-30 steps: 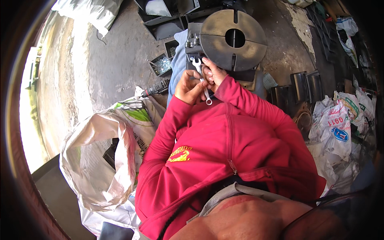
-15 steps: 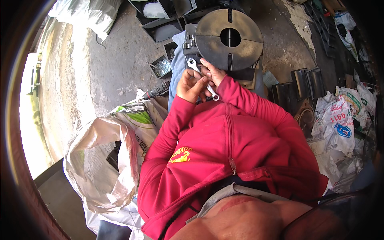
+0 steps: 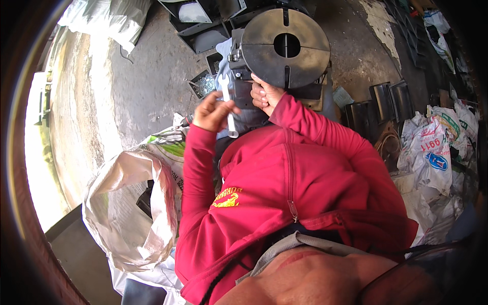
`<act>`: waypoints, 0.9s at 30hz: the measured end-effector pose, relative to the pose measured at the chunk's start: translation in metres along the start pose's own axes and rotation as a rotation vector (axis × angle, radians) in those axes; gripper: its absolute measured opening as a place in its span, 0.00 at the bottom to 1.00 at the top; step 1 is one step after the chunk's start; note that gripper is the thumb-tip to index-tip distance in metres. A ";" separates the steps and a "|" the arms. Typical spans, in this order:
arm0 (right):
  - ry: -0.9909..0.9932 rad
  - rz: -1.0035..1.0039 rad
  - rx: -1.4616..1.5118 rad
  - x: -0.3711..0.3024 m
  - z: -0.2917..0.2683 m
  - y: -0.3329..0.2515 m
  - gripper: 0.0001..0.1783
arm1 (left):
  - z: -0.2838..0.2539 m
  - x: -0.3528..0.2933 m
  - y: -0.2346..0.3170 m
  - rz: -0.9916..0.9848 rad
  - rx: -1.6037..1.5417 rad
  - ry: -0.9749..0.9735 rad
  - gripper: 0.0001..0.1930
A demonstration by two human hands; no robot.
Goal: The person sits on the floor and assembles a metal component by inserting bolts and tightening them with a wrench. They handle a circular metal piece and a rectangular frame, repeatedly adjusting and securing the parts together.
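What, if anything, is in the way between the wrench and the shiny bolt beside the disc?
Nothing visible: the wrench, in the left hand, has only a gap between its upper end and the bolt. The right hand is at the disc's near edge, to the bolt's right, off that line.

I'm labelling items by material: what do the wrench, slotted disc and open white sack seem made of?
Wrench: metal, probably polished or plated steel, from its bright silvery look.
Disc: dark, matte, perhaps painted metal; its dull brownish patches leave plastic possible.
Sack: likely woven plastic, matte to slightly glossy, judging by its stiff, creased walls.
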State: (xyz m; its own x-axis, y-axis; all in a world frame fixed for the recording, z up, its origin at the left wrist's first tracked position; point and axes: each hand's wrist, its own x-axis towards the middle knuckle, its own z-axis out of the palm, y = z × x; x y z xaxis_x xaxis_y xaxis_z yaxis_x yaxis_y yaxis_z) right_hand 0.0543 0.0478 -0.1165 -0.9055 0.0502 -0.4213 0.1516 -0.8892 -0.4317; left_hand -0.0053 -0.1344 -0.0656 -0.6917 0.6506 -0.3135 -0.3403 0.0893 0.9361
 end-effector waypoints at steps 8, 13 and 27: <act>0.000 0.038 -0.117 -0.005 0.005 -0.004 0.28 | 0.034 0.017 -0.017 -0.052 -0.122 -0.091 0.13; 0.078 0.051 -0.202 -0.007 0.004 -0.004 0.28 | 0.045 0.023 -0.017 -0.162 -0.302 -0.100 0.15; -0.041 -0.007 -0.008 -0.001 -0.002 -0.002 0.14 | -0.010 0.037 -0.010 -0.080 -0.032 -0.198 0.11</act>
State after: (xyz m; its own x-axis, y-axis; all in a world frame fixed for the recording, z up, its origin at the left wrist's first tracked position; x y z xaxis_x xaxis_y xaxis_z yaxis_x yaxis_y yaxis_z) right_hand 0.0554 0.0504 -0.1170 -0.9223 0.0375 -0.3848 0.1479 -0.8853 -0.4408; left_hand -0.0336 -0.1183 -0.0881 -0.5244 0.7778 -0.3465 -0.4112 0.1251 0.9029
